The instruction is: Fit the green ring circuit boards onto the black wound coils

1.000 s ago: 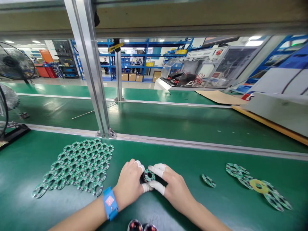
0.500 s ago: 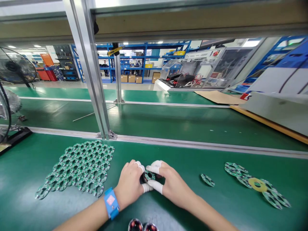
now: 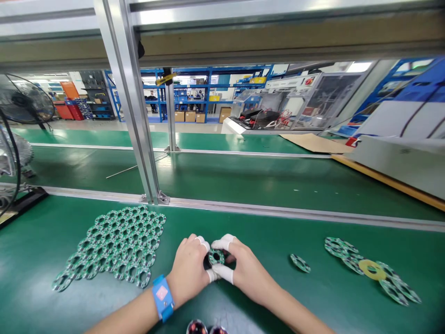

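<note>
Between my two hands, a green ring-shaped circuit board point(image 3: 216, 256) lies face up over a dark round motor part, mostly hidden by my fingers. My left hand point(image 3: 192, 262), with white finger cots and a blue wrist strap point(image 3: 162, 298), is closed around the left side of this part. From the right, my right hand point(image 3: 248, 269), also in finger cots, grips the board's edge with thumb and fingers. Two round motor parts point(image 3: 197, 326) with reddish windings stand at the bottom edge, partly cut off. A single ring board point(image 3: 300, 263) lies right of my right hand.
On the left is a flat array of many ring boards point(image 3: 114, 243). More ring boards point(image 3: 392, 291) overlap at the right, with a yellow ring point(image 3: 372, 269) among them. A metal post point(image 3: 128, 102) rises behind the array; a fan point(image 3: 24, 99) stands far left.
The view has tilted slightly, so the scene sits a little lower. Both hands keep their hold, and the ring board between them now shows slightly more face-on.
</note>
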